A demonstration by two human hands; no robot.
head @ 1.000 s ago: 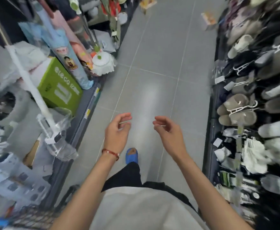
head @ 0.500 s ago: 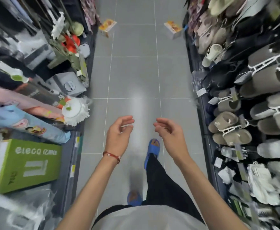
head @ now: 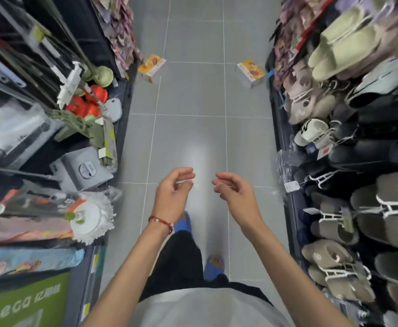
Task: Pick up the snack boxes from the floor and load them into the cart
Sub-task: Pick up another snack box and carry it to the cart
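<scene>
Tiled floor [head: 193, 138]: grey aisle; the near part is hidden by the person's torso and legs.

Left shelving [head: 28, 114]: mixed household goods, blurred. The green carton [head: 23, 303] is cut off at the frame edge.

Slipper rack [head: 358, 185]: on the right, blurred and cropped.

Left hand [head: 173, 192], right hand [head: 234, 193]: side by side above the floor, fingers loosely curled, holding nothing (red bracelet [head: 161, 223] on the left wrist).

Left snack box [head: 152, 67]: far up the aisle, tilted at the foot of the left shelving.

Right snack box [head: 251, 72]: on the floor just beside the slipper rack. Both boxes have orange-yellow faces and pale sides; the print is unreadable.
</scene>
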